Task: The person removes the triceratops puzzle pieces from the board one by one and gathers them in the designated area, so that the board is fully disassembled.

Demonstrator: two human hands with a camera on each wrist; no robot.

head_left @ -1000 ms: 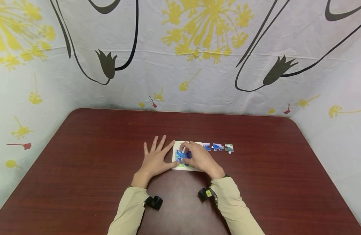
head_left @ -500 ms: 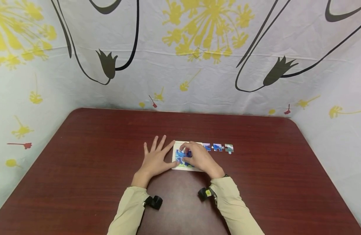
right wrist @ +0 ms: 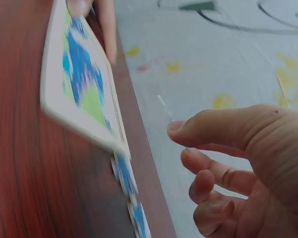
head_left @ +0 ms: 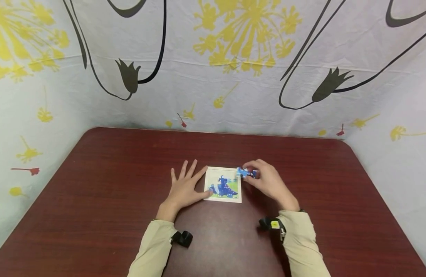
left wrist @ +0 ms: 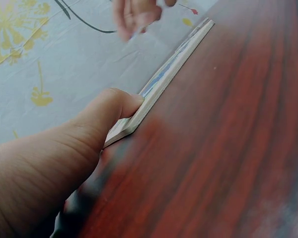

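Note:
A square jigsaw puzzle in a pale frame (head_left: 222, 201) lies on the table, its lower part showing a blue figure over green. My left hand (head_left: 184, 191) rests at the frame's left side, fingers spread and straight. The left thumb (left wrist: 121, 103) lies over the frame's near left corner. My right hand (head_left: 268, 179) is at the frame's upper right corner, pinching a light blue puzzle piece (head_left: 241, 172) between thumb and fingers. In the right wrist view that puzzle piece (right wrist: 164, 106) appears edge-on as a thin strip.
Loose puzzle pieces (right wrist: 140, 218) lie in a row running right from the frame's upper right corner, partly hidden by the right hand in the head view. The dark red wooden table (head_left: 129, 169) meets a patterned cloth backdrop (head_left: 178, 92) behind.
My right hand has moved right from over the puzzle to its upper right corner, taking a blue piece out. The puzzle's upper left now shows pale backing. The left hand stays put.

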